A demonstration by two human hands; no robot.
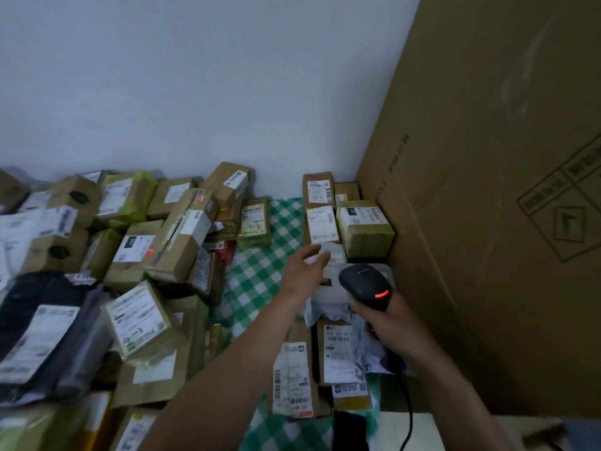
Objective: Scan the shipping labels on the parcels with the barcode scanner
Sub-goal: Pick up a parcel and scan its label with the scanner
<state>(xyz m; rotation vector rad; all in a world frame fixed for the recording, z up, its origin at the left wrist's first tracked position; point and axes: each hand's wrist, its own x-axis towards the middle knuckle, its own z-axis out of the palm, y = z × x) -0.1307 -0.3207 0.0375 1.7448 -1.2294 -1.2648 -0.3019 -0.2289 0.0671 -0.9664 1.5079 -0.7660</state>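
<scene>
Right hand [387,323] grip closed round black barcode scanner [364,283]; left hand [304,268] grip open, fingers on white parcel [335,255]. Handwritten "3-3" on two: green-taped parcel [254,226], far brown parcel [317,190]; "4-3" on left parcel [140,320].

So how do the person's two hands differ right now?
The left hand reaches farther out, onto a white soft parcel; the right hand is nearer. The right hand is wrapped round the black scanner, its red light on; the left hand holds no tool, and whether it pinches the parcel is unclear. Both are at the same parcel.
</scene>
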